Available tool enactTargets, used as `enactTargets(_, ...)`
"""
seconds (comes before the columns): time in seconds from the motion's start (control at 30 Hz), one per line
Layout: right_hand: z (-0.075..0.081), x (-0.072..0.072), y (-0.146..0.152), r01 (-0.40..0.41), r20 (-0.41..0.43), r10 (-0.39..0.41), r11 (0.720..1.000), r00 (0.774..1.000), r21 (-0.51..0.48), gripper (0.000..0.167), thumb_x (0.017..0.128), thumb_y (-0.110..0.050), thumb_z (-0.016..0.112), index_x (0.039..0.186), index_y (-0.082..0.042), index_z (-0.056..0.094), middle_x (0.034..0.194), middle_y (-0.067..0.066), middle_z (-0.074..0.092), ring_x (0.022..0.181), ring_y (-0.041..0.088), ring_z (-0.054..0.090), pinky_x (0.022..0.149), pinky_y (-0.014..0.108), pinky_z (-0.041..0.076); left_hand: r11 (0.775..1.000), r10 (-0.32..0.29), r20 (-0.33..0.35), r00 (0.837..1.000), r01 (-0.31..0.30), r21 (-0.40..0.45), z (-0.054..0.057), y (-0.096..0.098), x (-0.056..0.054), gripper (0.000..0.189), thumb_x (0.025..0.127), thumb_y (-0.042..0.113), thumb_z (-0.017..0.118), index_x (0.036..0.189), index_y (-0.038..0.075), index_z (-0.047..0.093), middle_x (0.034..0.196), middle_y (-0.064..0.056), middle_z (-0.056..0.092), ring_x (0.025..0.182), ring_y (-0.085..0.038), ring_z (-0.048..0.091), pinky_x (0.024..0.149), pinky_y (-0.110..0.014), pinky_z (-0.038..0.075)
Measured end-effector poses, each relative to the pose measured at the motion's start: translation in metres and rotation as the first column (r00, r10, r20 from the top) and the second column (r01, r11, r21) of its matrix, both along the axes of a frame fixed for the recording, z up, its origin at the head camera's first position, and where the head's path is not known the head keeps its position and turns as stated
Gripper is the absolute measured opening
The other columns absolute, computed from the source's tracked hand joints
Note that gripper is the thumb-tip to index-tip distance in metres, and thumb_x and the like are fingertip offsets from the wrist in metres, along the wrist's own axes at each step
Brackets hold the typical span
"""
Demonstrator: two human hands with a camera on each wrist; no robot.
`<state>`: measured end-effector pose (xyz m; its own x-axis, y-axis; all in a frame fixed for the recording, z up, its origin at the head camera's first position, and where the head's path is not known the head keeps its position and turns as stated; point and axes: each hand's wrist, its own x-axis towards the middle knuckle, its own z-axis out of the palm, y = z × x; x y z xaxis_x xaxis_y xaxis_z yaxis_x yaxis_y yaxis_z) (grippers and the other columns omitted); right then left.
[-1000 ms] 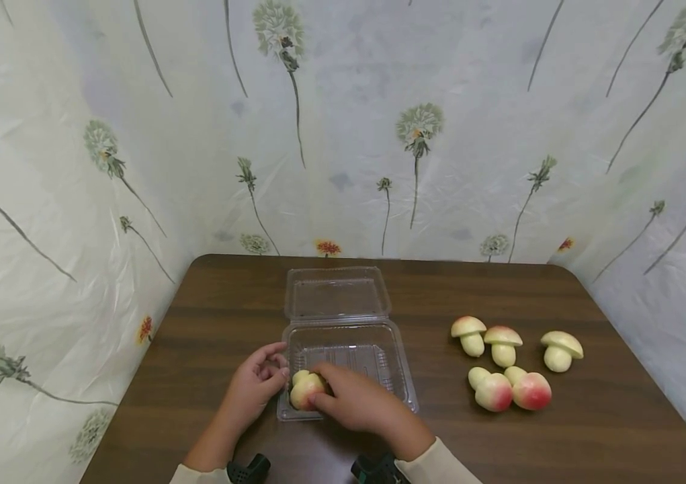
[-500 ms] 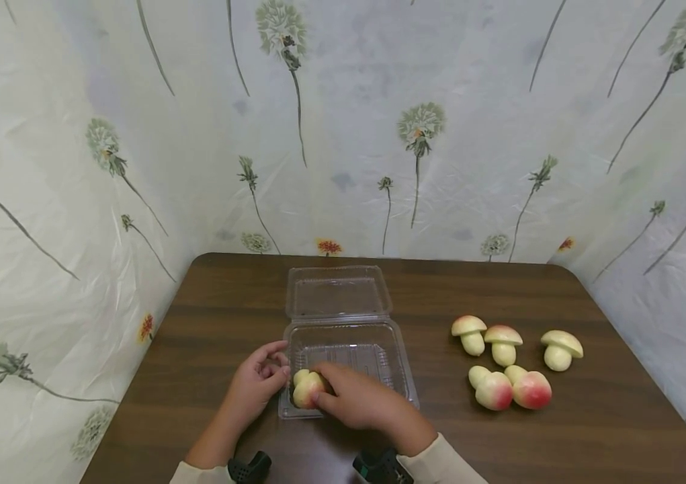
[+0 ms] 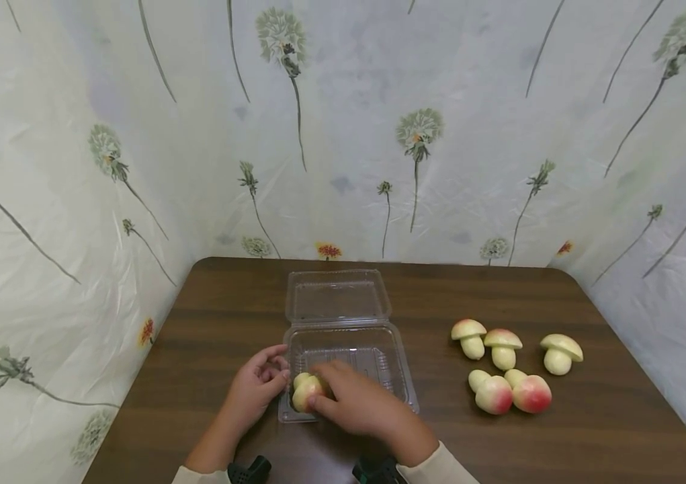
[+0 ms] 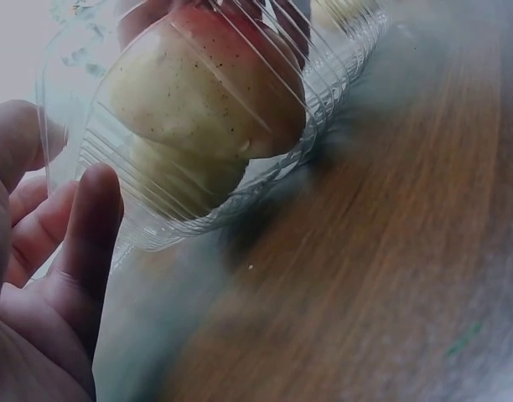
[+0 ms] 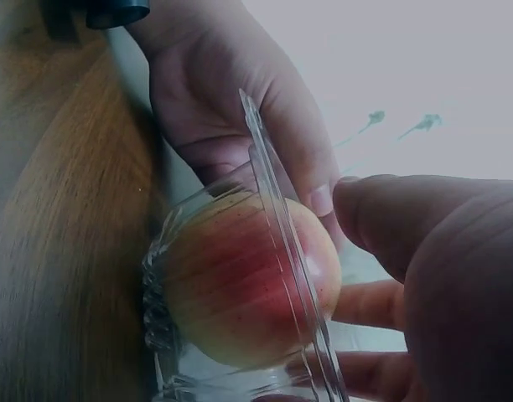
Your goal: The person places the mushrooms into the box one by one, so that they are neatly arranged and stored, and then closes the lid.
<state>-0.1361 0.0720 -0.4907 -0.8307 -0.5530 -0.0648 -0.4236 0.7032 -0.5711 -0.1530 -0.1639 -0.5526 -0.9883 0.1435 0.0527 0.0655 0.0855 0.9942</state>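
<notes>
A mushroom-shaped piece (image 3: 308, 392), cream with a red-blushed cap, lies in the near left corner of a clear plastic container (image 3: 403, 363). My right hand (image 3: 351, 400) grips it from the right, thumb on the near side and fingers beyond. In the right wrist view, the blushed cap (image 5: 240, 280) shows partly through the plastic wall. My left hand (image 3: 256, 384) holds the container's left rim between thumb and bent fingers. From the left wrist, its thumb (image 4: 90, 243) appears against the plastic, with the mushroom piece (image 4: 202, 92) behind the ribbed wall.
The container's lid (image 3: 338, 296) lies back, hinged on the far side. Several more mushroom pieces rest on the brown table (image 3: 439, 444) to the right, including a lone one (image 3: 560, 353). A dandelion-patterned sheet (image 3: 343, 134) rises behind the table and at both sides.
The head view has shifted slightly. Both hands, the mushroom piece and the container keep nearly the same places.
</notes>
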Motion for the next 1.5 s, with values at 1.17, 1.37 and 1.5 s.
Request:
enactTargets(1.17, -0.013, 0.045, 0.052, 0.097, -0.358, -0.155, 0.98, 0.921, -0.175, 0.041, 0.098, -0.026, 0.073, 0.136, -0.017, 0.062, 0.134, -0.004, 0.063, 0.128, 0.015, 0.059, 0.105, 0.043, 0.053, 1.0, 0.005, 0.029, 1.0, -0.005, 0.0, 0.003, 0.002, 0.002, 0.047, 0.094, -0.001, 0.073, 0.14, 0.0, 0.06, 0.104, -0.017, 0.062, 0.076, -0.013, 0.063, 0.071, -0.022, 0.057)
enactTargets(1.37, -0.011, 0.042, 0.063, 0.13, -0.45, -0.228, 0.962, 0.864, -0.238, 0.041, 0.093, -0.021, 0.077, 0.131, -0.014, 0.065, 0.128, -0.004, 0.065, 0.121, 0.014, 0.062, 0.1, 0.041, 0.055, 1.0, 0.014, 0.026, 1.0, -0.013, -0.013, 0.003, 0.001, 0.002, 0.046, 0.094, 0.0, 0.073, 0.139, 0.0, 0.061, 0.103, -0.015, 0.063, 0.076, -0.012, 0.063, 0.07, -0.021, 0.056)
enactTargets(1.5, -0.01, 0.037, 0.071, 0.13, -0.515, -0.271, 0.947, 0.813, -0.293, 0.038, 0.09, -0.014, 0.077, 0.126, -0.011, 0.067, 0.123, -0.003, 0.067, 0.116, 0.015, 0.064, 0.097, 0.039, 0.054, 1.0, 0.013, 0.017, 1.0, -0.013, -0.015, 0.004, 0.001, 0.002, 0.047, 0.094, -0.001, 0.073, 0.139, 0.0, 0.061, 0.103, -0.013, 0.063, 0.076, -0.011, 0.063, 0.07, -0.022, 0.056)
